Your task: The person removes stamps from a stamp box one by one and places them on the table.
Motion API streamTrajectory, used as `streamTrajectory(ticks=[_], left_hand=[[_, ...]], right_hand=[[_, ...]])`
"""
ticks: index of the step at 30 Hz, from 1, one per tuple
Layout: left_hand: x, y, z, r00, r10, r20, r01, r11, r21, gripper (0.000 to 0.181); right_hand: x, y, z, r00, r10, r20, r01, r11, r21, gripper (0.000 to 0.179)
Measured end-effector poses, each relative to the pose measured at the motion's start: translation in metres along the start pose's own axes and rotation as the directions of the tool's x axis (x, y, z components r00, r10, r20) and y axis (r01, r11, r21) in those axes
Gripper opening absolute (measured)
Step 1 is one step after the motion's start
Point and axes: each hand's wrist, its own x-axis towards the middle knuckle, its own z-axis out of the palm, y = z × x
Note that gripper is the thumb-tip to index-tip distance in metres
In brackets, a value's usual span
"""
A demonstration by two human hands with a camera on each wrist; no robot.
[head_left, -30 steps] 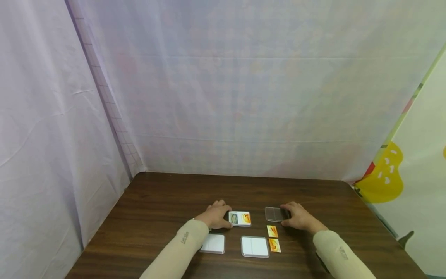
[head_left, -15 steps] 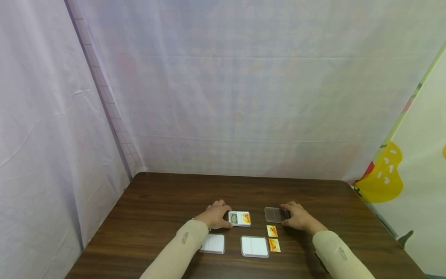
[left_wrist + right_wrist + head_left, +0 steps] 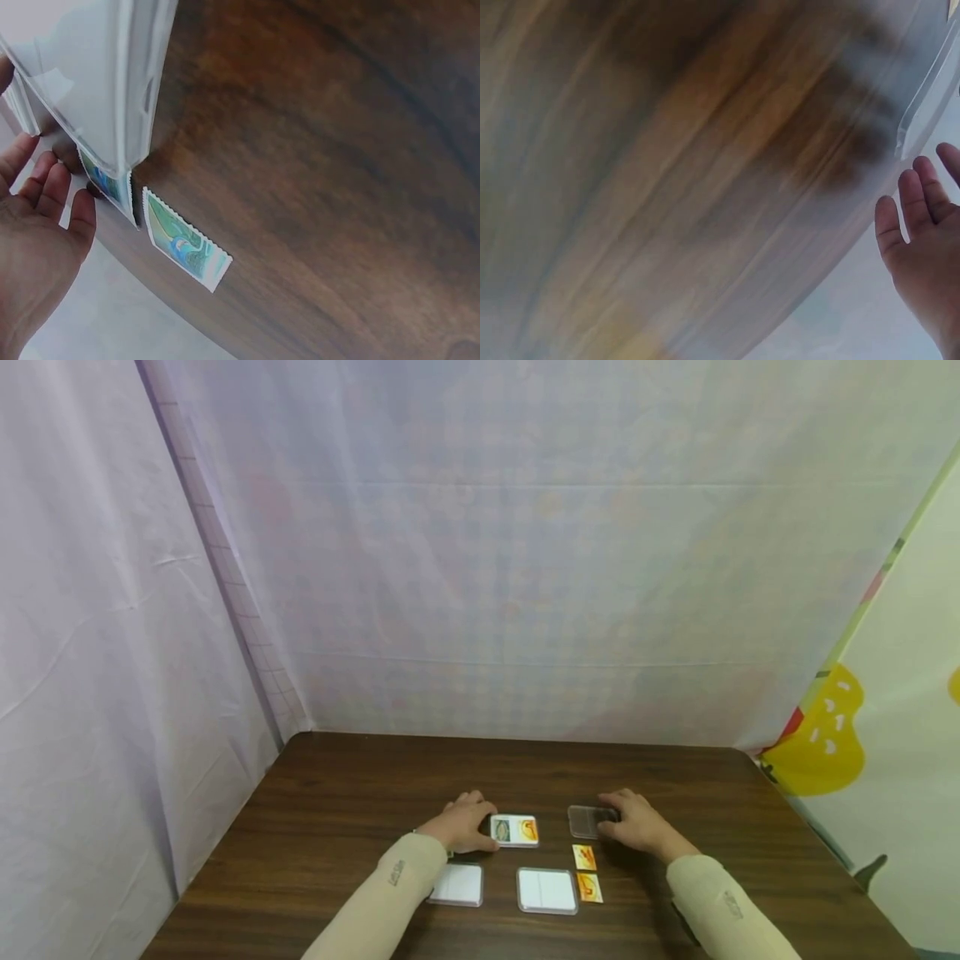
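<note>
In the head view my left hand (image 3: 461, 825) holds the left end of a white stamp case (image 3: 514, 831), its thumb at the near edge and its fingers at the far edge. A greyish stamp and an orange one show inside that case. To the right, my right hand (image 3: 636, 820) has thumb and fingers at the right end of a clear plastic case lid (image 3: 587, 821), covering that end. Slim fingers of this hand (image 3: 930, 232) lie beside the lid's corner (image 3: 928, 94) in the right wrist view.
Two loose orange-yellow stamps, an upper one (image 3: 584, 857) and a lower one (image 3: 589, 887), lie on the brown table (image 3: 375, 777). Left of them sits a white-backed case (image 3: 547, 890); a second one (image 3: 459, 883) is partly behind the left forearm. Pale curtains stand behind.
My right hand has shifted slightly left and its thumb has moved up over the clear lid. The left hand and its case stay where they were.
</note>
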Motion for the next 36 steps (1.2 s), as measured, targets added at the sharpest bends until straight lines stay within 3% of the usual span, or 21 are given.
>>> streamTrajectory(ticks=[7, 18, 33, 36], left_hand=[[-0.002, -0.001, -0.002, 1.0, -0.005, 0.005, 0.005, 1.0, -0.006, 0.055], [0.0, -0.001, -0.001, 1.0, -0.027, 0.005, 0.027, 1.0, -0.008, 0.056], [0.004, -0.003, 0.002, 0.998, -0.059, 0.019, 0.059, 0.998, -0.004, 0.058], [0.004, -0.003, 0.002, 0.998, -0.062, 0.019, 0.062, 0.998, -0.006, 0.058]], right_hand=[[0.006, -0.018, 0.004, 0.997, 0.024, -0.069, -0.024, 1.0, 0.007, 0.048], [0.018, -0.046, 0.02, 0.989, 0.109, -0.099, -0.097, 0.989, 0.115, 0.048], [0.028, -0.082, 0.041, 0.971, 0.234, -0.055, -0.215, 0.948, 0.234, 0.032], [0.03, -0.087, 0.045, 0.971, 0.233, -0.055, -0.218, 0.954, 0.206, 0.029]])
